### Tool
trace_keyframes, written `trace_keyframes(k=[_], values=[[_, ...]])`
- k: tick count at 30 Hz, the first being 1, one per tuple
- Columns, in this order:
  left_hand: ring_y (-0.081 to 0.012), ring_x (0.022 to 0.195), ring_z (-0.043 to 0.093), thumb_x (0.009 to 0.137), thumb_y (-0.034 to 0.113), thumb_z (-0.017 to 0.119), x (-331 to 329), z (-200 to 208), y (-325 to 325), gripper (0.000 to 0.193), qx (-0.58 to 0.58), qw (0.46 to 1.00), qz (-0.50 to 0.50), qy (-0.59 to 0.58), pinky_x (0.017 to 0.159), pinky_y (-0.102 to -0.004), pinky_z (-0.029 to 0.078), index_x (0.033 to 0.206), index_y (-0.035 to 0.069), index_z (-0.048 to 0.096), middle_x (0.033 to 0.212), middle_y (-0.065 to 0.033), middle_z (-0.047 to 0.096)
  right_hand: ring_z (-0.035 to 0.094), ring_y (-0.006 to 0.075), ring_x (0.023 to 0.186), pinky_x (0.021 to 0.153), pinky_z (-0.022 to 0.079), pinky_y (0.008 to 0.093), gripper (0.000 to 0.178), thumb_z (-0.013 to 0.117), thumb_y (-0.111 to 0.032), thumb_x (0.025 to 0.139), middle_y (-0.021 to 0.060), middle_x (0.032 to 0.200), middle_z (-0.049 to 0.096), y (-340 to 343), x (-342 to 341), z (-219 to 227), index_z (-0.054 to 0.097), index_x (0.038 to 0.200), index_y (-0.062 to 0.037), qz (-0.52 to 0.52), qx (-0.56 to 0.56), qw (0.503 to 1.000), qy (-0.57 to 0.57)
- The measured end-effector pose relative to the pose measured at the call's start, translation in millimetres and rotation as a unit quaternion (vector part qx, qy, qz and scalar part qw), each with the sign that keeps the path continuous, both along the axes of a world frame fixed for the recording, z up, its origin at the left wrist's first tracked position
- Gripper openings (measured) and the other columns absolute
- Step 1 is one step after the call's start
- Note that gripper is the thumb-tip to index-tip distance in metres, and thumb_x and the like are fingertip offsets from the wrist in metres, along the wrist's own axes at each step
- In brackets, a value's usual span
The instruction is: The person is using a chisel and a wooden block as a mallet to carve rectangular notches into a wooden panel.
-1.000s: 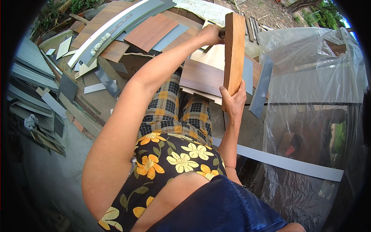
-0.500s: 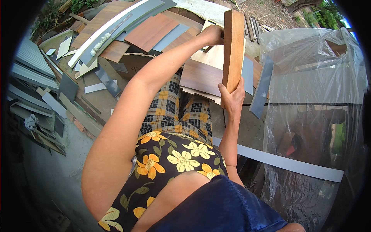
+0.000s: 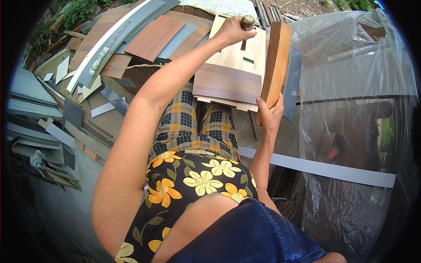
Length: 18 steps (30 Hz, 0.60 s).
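One chisel-like tool (image 3: 248, 23) is clenched in the left grip (image 3: 233, 31) over a slotted pale board (image 3: 228, 55); the right grip (image 3: 271, 115) clasps a wooden block (image 3: 276, 63).

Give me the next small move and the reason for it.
Probably bring the wooden block over the handle of the chisel-like tool: the left hand holds that tool blade-down at the pale board, near a slot, while the right hand holds the block apart, to its right.

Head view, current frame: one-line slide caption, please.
Left hand grips a chisel over a pale slotted board; right hand holds a long wooden block.
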<state>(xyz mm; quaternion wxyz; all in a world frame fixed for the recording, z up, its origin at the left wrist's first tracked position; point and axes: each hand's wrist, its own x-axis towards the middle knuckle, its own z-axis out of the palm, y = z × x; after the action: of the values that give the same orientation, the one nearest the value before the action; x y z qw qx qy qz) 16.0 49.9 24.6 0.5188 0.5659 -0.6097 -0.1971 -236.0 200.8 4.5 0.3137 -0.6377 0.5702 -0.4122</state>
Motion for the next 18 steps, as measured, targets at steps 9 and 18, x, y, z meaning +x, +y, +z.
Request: trace_keyframes(k=[9,18], values=[[-0.0211,0.076,0.069,0.072,0.034,0.075,-51.2,-10.1,-10.2,0.035,0.037,0.997,-0.033,-0.064,0.075,-0.0334,0.054,0.086,0.002,0.069,0.078,-0.0114,0.07,0.062,0.0241,0.086,0.08,0.05,0.0361,0.056,0.074,-0.018,0.071,0.0153,0.095,0.063,3.5,-13.8,5.5,0.051,0.118,0.0017,-0.013,-0.004,1.0,-0.011],[-0.0292,0.074,0.068,0.074,0.033,0.075,-64.5,-23.5,-14.7,0.032,0.037,0.991,-0.026,-0.125,0.072,-0.0377,0.053,0.085,0.004,0.067,0.078,-0.0147,0.07,0.063,0.0258,0.087,0.081,0.05,0.0364,0.057,0.075,-0.017,0.071,0.0167,0.097,0.064,-1.3,-21.0,5.7,0.05,0.119,0.0017,-0.012,-0.009,0.999,-0.029]])
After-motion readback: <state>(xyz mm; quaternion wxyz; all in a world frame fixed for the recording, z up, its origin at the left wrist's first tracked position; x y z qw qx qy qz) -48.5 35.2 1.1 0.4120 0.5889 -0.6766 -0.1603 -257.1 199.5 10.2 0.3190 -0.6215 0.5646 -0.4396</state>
